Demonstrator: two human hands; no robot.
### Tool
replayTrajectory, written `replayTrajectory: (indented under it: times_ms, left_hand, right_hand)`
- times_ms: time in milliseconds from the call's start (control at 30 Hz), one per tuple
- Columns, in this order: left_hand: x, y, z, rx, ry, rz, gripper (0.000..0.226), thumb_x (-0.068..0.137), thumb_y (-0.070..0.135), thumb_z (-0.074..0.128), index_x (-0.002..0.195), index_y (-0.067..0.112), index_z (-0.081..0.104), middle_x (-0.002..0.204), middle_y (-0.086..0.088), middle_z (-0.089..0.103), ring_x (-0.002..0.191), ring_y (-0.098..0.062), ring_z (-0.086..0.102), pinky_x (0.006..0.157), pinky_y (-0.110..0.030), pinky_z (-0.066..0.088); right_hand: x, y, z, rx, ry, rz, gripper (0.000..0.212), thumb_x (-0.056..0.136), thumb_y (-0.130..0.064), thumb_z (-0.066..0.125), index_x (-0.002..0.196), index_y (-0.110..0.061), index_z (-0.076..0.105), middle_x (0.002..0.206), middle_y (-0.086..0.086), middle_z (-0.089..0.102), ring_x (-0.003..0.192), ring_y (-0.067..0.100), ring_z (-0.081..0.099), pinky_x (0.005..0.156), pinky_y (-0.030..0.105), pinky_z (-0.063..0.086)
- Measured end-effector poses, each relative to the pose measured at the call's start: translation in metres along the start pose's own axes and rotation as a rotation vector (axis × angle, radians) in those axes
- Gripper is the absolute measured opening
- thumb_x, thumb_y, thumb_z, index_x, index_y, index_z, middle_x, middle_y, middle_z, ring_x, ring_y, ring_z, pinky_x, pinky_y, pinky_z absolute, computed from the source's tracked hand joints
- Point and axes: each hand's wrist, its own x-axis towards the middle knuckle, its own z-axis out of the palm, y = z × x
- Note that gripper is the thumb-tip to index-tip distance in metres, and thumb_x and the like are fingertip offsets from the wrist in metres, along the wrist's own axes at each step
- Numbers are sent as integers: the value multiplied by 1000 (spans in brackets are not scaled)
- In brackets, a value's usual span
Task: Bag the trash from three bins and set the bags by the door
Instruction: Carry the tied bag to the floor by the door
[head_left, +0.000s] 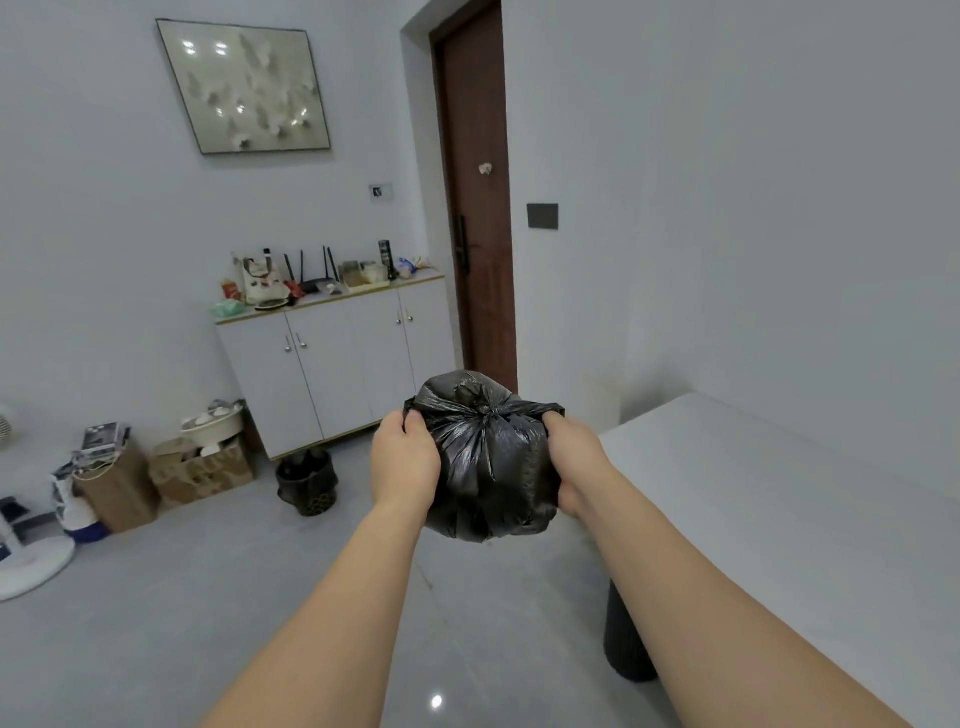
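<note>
Left hand (404, 460) and right hand (574, 457): each grip closed on a tied black trash bag (488, 467). Bag held off the floor, in front of the brown door (475, 208). Black bin (307, 480) left of door.

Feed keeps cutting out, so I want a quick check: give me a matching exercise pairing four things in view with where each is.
Things:
1. black trash bag
2. wicker bin
3. router
4. framed picture

Places:
A. on the wall above the white cabinet
B. on the floor in front of the cabinet's left end
C. held between left hand and right hand
D. on top of the cabinet

Pairs: 1-C, 2-B, 3-D, 4-A
</note>
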Motion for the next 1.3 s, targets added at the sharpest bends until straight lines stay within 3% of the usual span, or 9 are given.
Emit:
replayTrajectory:
  times_ms: [233,333,500,733,967,1100,1200,1300]
  left_hand:
    - [114,-27,-17,14,72,-34,34,103,28,34,92,4,55,92,-11,59,87,-29,52,75,-34,37]
    - [167,-48,-24,30,86,-42,35,102,29,34,92,4,55,93,-11,61,88,-31,54,76,-36,39]
    - [267,-83,-46,18,87,-45,34,102,32,33,91,9,56,91,-8,61,87,-29,54,77,-37,41]
    - [417,-132,-77,-118,78,-68,37,100,31,38,91,1,57,85,-12,60,77,-24,51,69,-36,40]
    - [537,-170,-64,-219,96,-163,32,98,30,41,87,5,58,90,-13,65,79,-24,54,78,-41,46]
    - [618,-193,-51,-219,79,-168,32,98,31,40,87,7,58,90,-11,64,84,-27,56,82,-42,47]
    - [682,-208,-35,-235,89,-141,33,100,28,41,90,3,59,87,-9,61,80,-23,54,75,-37,44]
    - [743,-211,-22,-218,76,-138,29,100,26,42,85,5,57,82,-6,57,77,-20,50,70,-34,40]
  right_hand:
    - [75,6,92,-88,-31,-5,30,94,-20,44,110,-13,67,108,11,70,100,29,65,69,28,52]
    - [109,13,138,-98,-37,-3,29,93,-20,44,108,-12,68,109,12,69,101,29,64,72,29,52]
    - [164,24,225,-82,-76,-24,25,95,-17,44,105,-11,67,99,8,69,83,20,62,64,26,49]
    - [251,33,348,-153,-95,-53,28,96,-21,43,107,-11,67,107,8,70,86,20,62,66,25,48]
    - [341,58,435,-113,-56,11,27,97,-21,43,104,-17,68,105,6,71,96,22,65,70,28,51]
    - [406,72,481,-95,-51,34,27,97,-18,42,103,-14,68,101,6,71,87,20,64,64,26,50]
    - [465,79,515,-82,-68,25,26,96,-16,42,98,-14,68,95,5,70,81,19,64,60,25,48]
    - [524,71,548,-79,-60,43,25,96,-18,42,100,-12,66,96,7,70,84,21,63,67,28,50]
